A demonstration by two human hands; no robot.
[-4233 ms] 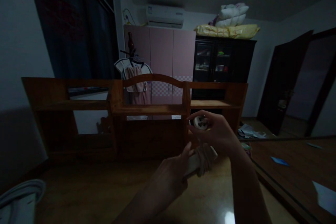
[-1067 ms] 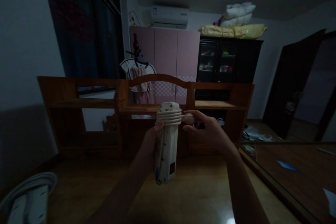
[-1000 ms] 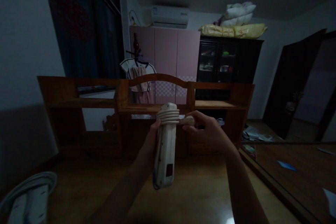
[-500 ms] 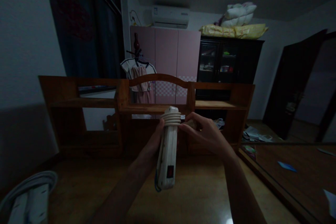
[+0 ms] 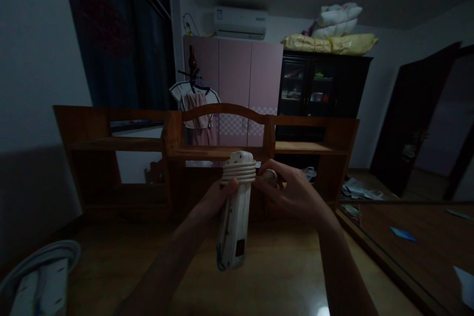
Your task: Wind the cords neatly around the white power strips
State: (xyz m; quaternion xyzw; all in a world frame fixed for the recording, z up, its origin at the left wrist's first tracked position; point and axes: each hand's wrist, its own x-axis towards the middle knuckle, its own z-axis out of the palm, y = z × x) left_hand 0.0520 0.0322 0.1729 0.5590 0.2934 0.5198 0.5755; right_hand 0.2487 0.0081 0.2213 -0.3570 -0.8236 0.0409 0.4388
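I hold a white power strip (image 5: pixel 234 222) upright above a wooden desk (image 5: pixel 148 266), its red switch at the lower end. Its white cord (image 5: pixel 240 173) is coiled in several turns around the upper end. My left hand (image 5: pixel 218 197) grips the strip's body just below the coils, thumb pressed on it. My right hand (image 5: pixel 292 192) is closed on the cord's plug end (image 5: pixel 269 175), right beside the coils.
A wooden shelf unit (image 5: pixel 207 153) stands along the desk's far edge. A second white power strip with cord (image 5: pixel 37 276) lies at the lower left. A dark bed surface with papers (image 5: pixel 418 242) is to the right. Wardrobes stand behind.
Over the last second the strip turned slightly in my left hand and my right hand drew the plug end in against the coils. Earlier, the strip lay low and tilted with fewer wraps.
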